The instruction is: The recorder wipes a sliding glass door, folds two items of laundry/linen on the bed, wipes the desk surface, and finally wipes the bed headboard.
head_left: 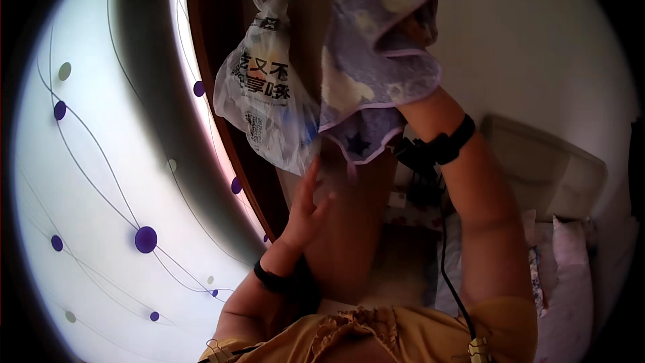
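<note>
Holding up purple cloth [366, 47] around right hand [416, 30], finger closure can't tell; left fingers [310, 185] open, empty, below plastic bag [265, 87]. Cloth's up; done/left unclear.

Bright light is admitted through the dotted curtain [94, 175]; right of the curtain, the wall [494, 40] is dimly lit and detail softened, while edges are bent and corners blackened by fisheye distortion
</note>
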Motion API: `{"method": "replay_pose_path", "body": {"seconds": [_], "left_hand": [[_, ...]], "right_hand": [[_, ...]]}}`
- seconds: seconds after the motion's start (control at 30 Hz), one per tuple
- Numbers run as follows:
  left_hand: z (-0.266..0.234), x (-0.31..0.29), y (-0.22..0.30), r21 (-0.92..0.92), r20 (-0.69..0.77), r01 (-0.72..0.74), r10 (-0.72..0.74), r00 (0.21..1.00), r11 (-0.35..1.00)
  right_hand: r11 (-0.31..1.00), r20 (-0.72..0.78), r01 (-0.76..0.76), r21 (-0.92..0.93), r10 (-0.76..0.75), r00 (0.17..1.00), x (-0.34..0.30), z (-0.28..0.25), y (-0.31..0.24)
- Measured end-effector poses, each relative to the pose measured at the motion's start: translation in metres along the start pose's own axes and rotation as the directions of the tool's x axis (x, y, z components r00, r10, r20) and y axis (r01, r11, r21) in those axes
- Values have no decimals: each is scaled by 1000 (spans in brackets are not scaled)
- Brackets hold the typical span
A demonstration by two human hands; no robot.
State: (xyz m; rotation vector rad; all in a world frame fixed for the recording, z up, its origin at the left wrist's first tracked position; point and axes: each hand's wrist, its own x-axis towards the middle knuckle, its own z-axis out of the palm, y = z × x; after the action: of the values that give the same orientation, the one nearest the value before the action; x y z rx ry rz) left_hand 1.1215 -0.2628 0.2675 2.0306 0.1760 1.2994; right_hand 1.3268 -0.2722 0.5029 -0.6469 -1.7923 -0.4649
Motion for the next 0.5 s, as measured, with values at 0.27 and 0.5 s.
{"method": "replay_pose_path", "body": {"seconds": [0.27, 0.5], "left_hand": [[-13, -18, -20, 42, -210, -42, 50, 977, 998], [-20, -45, -41, -148, -265, 68, -106, 958, 987]], "right_hand": [[760, 171, 258, -596, -194, 966, -6, 60, -23], [946, 247, -83, -312, 166, 955, -101, 100, -27]]}}
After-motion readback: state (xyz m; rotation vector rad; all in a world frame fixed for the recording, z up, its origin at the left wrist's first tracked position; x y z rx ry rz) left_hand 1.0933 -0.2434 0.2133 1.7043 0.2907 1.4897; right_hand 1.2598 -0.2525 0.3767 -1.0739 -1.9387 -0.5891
